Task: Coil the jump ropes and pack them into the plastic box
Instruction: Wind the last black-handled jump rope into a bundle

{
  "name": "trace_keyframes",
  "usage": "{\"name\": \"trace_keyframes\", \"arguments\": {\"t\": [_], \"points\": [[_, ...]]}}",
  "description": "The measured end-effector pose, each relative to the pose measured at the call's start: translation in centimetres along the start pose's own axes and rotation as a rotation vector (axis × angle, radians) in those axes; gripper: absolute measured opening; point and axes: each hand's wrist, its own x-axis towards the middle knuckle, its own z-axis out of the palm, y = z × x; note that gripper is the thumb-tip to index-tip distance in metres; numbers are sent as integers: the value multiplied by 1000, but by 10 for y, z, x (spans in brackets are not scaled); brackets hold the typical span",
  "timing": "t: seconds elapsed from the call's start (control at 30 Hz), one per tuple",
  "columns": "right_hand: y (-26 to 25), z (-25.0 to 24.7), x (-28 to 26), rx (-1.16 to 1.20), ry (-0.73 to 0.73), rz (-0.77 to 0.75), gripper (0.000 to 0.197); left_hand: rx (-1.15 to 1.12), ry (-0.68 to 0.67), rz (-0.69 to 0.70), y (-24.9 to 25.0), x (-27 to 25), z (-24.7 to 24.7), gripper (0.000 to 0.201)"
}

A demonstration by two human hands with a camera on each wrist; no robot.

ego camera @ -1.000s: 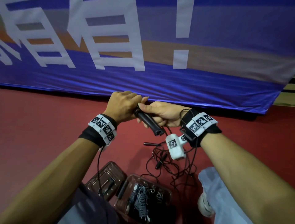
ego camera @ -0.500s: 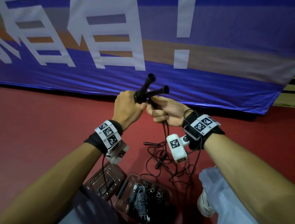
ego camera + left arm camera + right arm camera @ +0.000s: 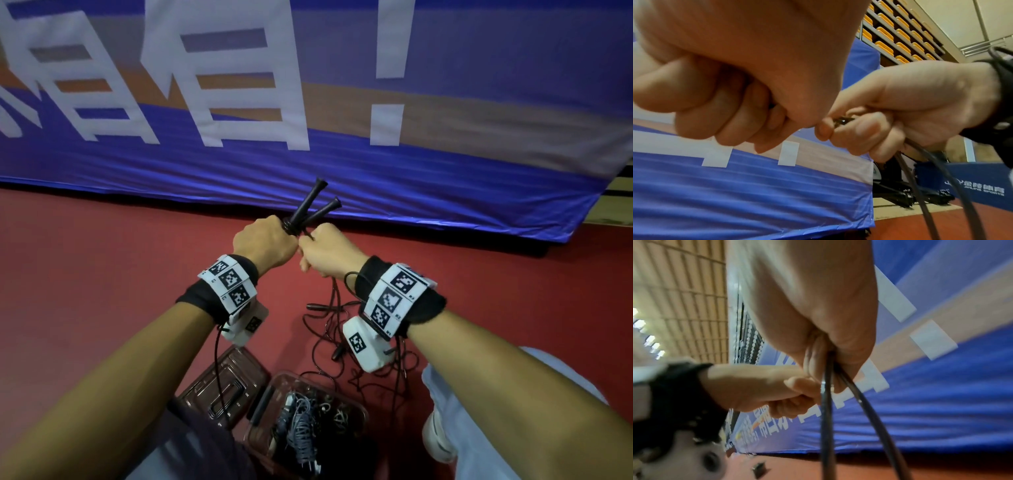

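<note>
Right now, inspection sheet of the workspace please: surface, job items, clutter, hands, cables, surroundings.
Surface: red floor.
Job's things: two black jump rope handles held together, tips fanning apart; rope strands hang from the fist; plastic box open, coiled ropes inside; lid beside it.
Clutter: loose ropes tangled on the floor.
Grippers: left hand grips the handles; right hand grips the rope.
Cables: thin black wire hangs from the left wrist camera.
Surroundings: blue banner with white characters ahead; yellow seats behind.
</note>
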Motion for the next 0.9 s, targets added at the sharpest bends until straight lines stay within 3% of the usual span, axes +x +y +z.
{"name": "trace_keyframes", "arguments": {"t": [0.13,0.3,0.5,0.73,0.9], "points": [[3,-6,-10,-521,71,-174,16,211,-56,-5,0,-2,9,33],[0,-15,-15,-863,92,-400,21,448,-168,59,1,-7,23,32],[3,-25,-7,-842,112,-383,43,448,-284,215,-6,-5,17,28],[14,-23,1,-817,84,-409,59,671,-144,476,-16,-3,0,24],[19,-26,1,-739,-89,-309,52,757,-25,681,-17,-2,-11,14]]}}
